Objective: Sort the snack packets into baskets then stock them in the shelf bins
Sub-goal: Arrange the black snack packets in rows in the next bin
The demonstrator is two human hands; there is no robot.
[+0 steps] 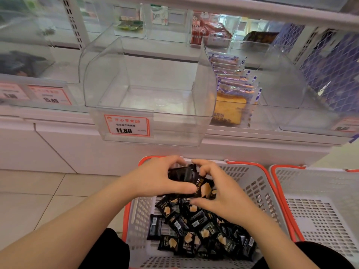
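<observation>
Packets (191, 183) clasped between left hand (155, 176) and right hand (221, 193).

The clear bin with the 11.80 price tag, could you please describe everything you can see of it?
The clear bin is a transparent plastic shelf bin with a curved back wall and straight sides. It looks empty. An orange-bordered price tag reading 11.80 sits on its front face. It stands on the white shelf, directly above the hands, beside a compartment of bread packets. Neither hand touches it.

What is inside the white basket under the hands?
The white basket holds a heap of small black snack packets. Both hands grip a bunch lifted from it. The arms cover part of the heap, so its full count stays hidden.
</observation>
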